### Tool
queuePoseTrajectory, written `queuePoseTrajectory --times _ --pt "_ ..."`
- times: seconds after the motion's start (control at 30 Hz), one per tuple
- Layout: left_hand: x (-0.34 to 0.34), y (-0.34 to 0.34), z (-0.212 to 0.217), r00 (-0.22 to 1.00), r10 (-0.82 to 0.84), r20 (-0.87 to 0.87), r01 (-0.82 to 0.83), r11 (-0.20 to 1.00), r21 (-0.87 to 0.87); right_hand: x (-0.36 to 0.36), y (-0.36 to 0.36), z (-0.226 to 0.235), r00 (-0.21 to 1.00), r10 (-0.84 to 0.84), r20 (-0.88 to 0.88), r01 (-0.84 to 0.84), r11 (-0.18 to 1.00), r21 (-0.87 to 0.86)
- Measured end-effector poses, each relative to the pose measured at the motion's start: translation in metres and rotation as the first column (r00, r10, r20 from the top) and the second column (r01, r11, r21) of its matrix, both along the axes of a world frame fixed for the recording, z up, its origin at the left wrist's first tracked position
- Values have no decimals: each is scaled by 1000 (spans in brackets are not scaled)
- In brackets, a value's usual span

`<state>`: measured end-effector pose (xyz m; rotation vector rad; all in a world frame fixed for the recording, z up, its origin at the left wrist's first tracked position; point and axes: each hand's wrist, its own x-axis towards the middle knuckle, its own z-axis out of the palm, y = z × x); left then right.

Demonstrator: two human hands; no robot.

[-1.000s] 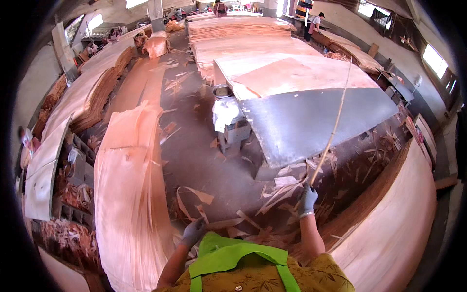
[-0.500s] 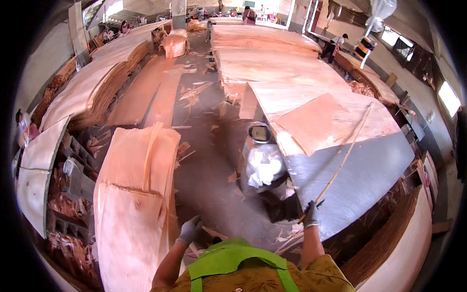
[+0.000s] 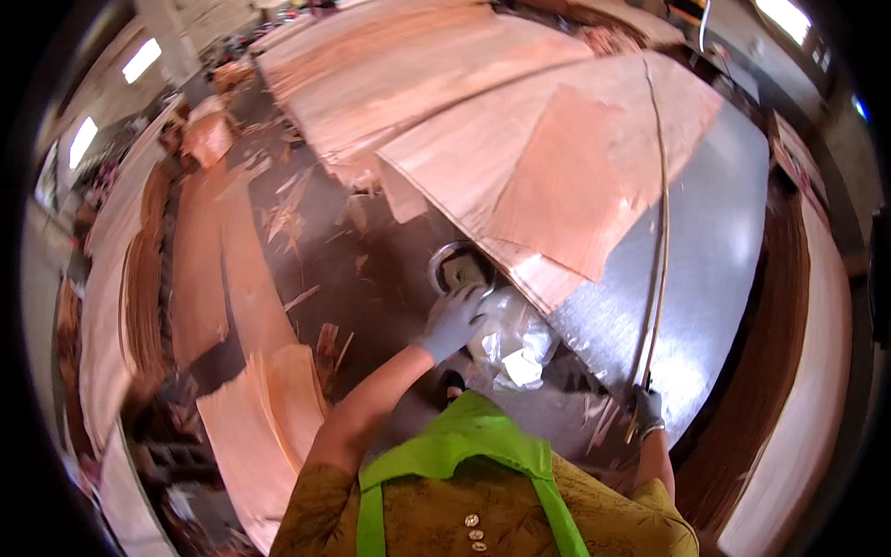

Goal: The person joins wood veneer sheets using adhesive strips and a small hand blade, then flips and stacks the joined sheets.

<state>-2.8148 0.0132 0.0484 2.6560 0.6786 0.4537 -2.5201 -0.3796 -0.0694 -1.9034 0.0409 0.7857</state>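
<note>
- Stick [image 3: 657, 278], long, thin and pale, runs from my right hand [image 3: 647, 409] up across the grey metal table [image 3: 724, 251] toward the far veneer; my gloved fingers are wrapped tight round its lower end.
- Gripped only at that end, it bows along its length, so I judge the far tip could whip or dip and catch an edge if I swing it.
- My left hand [image 3: 453, 320], gloved, lies with fingers spread and half curled on the crumpled clear plastic bag [image 3: 510, 339], just beside the round metal bowl [image 3: 459, 267]; whether I have actually pinched the plastic I cannot tell.
- That plastic looks slick and loose, so a poor hold could let it slide off, and a careless tug might knock the bowl, which sits at the table's corner.
- Splinters and wood scraps [image 3: 320, 339] litter the dark floor [image 3: 371, 278] round my feet; I could slip or trip while both hands are busy.
- Farther out, the loose veneer sheet [image 3: 580, 176] lies on top of the others with a ragged lower edge, and it looks brittle: a jab from the stick would probably tear or crack it, or drag it askew.
- Stacked veneer [image 3: 278, 408] on my left leans close by.
</note>
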Motion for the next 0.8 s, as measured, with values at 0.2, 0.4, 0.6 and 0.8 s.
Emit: queuePoseTrajectory --times 0.2,0.4,0.6,0.8 --pt "127 44 -24 938 -253 -236 296 941 167 -18 25 22 976 -50 214 126 924 -360" --pt "223 67 -43 859 -307 -409 441 850 288 -74 93 37 858 -132 496 360 844 -397" --pt "271 118 -60 874 -484 -28 478 849 225 -185 161 55 775 -382 504 512 846 -146" --pt "273 275 -1 807 -53 588 362 831 -422 -239 275 89 750 -480 454 583 804 -114"
